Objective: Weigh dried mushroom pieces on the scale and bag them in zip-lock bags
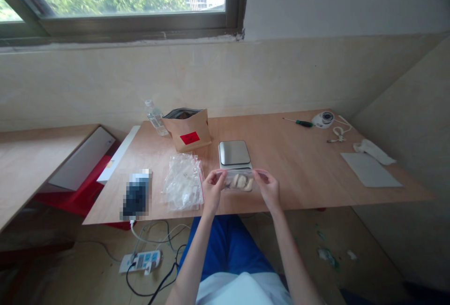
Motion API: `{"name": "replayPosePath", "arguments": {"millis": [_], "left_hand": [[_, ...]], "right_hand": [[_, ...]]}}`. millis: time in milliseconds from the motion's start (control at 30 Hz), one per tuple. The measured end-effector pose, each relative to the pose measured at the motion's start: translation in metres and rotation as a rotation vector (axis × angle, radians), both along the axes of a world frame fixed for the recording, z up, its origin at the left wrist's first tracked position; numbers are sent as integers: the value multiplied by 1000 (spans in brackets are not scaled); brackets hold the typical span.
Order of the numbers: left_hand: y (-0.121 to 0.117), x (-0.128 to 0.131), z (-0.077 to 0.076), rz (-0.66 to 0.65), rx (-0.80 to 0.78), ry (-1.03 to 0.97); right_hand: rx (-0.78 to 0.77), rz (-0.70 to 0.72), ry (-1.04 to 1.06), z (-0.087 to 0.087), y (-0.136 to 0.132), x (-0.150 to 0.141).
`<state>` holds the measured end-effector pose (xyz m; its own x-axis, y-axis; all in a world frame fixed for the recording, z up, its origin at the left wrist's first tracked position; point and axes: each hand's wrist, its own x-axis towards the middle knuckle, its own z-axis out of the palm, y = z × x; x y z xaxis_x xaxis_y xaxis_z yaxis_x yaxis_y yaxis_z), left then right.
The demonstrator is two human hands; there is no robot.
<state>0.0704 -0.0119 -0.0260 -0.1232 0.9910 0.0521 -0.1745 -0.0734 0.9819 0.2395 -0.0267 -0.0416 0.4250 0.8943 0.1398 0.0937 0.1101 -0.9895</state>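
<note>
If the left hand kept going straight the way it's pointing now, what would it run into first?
Beyond the clear plastic bag it already holds, the left hand would probably meet the digital scale first, though depth is unclear and it might pass above.

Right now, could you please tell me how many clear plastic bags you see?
2: one bag held between left hand and right hand, another bag lying left of the scale.
</note>
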Motion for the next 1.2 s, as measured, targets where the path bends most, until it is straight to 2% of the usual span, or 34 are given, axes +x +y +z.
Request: {"name": "replayPosePath", "arguments": {"millis": [167, 367, 467, 600, 800, 967, 1200], "left_hand": [[-3, -5, 8, -19, -16, 10], [-9, -3, 22, -85, 46, 100], [-11, -2, 24, -118, 109, 135], [-12, -3, 23, -109, 179, 203], [-14, -6, 25, -103, 269, 312], [-19, -3, 28, -17, 286, 295], [-20, -9, 27, 31, 310, 296]], "right_hand": [[8, 67, -121, 11, -3, 9], [203, 208, -703, 50, -6, 6], [254, 327, -817, 66, -5, -4], [295, 388, -844, 73, 1, -12], [320, 349, -893, 73, 4, -20], [330, 320, -936, 75, 3, -28], [238, 425, -819, 77, 3, -19]]}}
